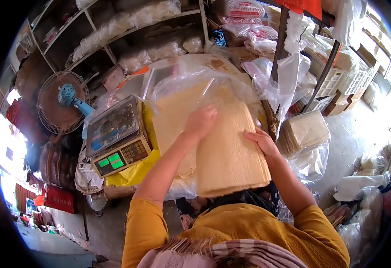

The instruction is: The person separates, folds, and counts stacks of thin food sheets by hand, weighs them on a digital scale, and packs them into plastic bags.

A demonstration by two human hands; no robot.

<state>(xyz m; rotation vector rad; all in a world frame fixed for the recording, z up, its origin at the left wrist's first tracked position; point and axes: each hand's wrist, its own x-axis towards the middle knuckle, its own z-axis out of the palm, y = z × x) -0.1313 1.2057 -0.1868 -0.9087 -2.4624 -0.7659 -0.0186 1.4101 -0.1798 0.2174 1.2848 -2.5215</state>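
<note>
A thick stack of tan, wrinkled, thin sheets [232, 152] lies tilted in front of my body, its far end under a clear plastic bag [191, 87]. My right hand [263, 142] grips the stack's right edge, thumb on top and fingers mostly hidden underneath. Closed at the stack's upper left edge is my left hand [201, 120]; its fingertips are hidden, so what they pinch cannot be made out. A second pile of tan sheets [171, 123] lies beneath and to the left, partly covered by the plastic.
A digital scale [115, 134] with a lit green display stands left of the sheets, on yellow plastic [137, 169]. A blue fan [68, 96] is farther left. Bagged sheets [305, 131] sit at right. Shelves [151, 22] with plastic bags line the back.
</note>
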